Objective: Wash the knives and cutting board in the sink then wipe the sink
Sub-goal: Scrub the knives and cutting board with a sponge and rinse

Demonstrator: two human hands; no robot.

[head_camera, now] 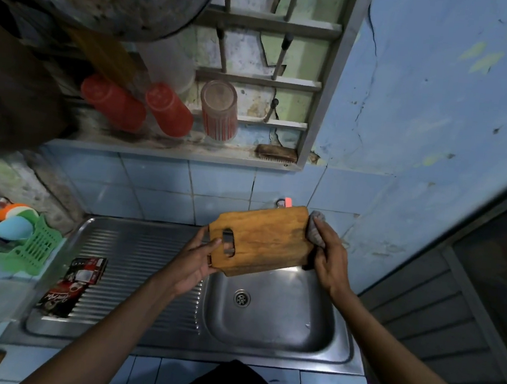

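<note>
Left hand [196, 259] grips the handle end of the cutting board [261, 239] by its slot, right hand [328, 256] pinches a grey scrub pad [315, 229] against the far short edge, board held tilted in the air over the back rim of the sink [266, 324], not touching it. I judge the board stiff, fairly light wood, slick if wet, so the slot end is my best hold; no knives visible to me. Steel drainboard [141, 261] left of the basin carries a dark packet [75, 285] near its left edge, green basket [35, 247] on the tiled bench beyond, cramped blue-tiled corner with a rack of cups [167, 109] above.
</note>
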